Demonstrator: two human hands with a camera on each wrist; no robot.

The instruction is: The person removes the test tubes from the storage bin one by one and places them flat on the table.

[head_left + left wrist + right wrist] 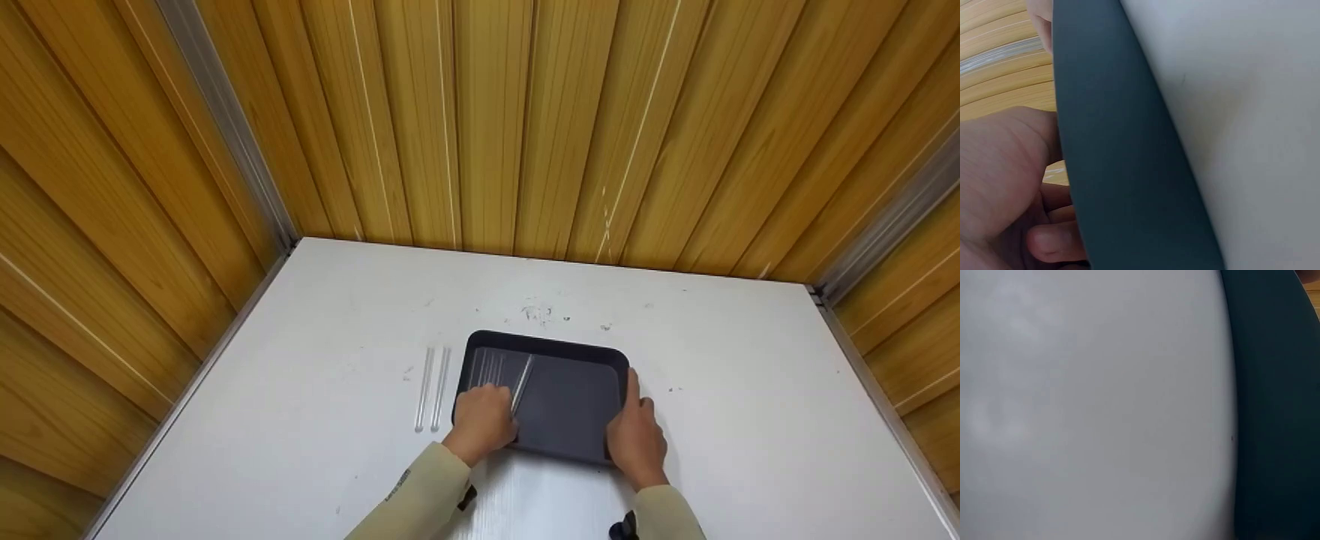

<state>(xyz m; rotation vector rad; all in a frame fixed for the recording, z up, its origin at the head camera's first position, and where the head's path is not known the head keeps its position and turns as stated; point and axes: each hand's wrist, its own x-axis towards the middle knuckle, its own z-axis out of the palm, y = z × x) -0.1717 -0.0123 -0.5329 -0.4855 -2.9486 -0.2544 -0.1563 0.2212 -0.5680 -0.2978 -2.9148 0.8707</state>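
A dark rectangular tray (pixel 570 405) sits on the white table. My left hand (pixel 484 421) is over the tray's front left part with its fingers curled. It grips the near end of a slim clear tube (pixel 524 380), which slants across the tray floor. Several more clear tubes (pixel 489 367) lie side by side along the tray's left side, their near ends hidden by the hand. In the left wrist view, the tray wall (pixel 1123 146) covers the fingertips. My right hand (pixel 637 439) holds the tray's right edge, its index finger stretched along the outer wall.
Two clear tubes (pixel 431 390) lie roughly parallel on the table (pixel 337 360), just left of the tray. Wood-pattern walls (pixel 487 135) enclose the table at the back and sides. Dark scuff marks (pixel 536 312) show on the tabletop behind the tray.
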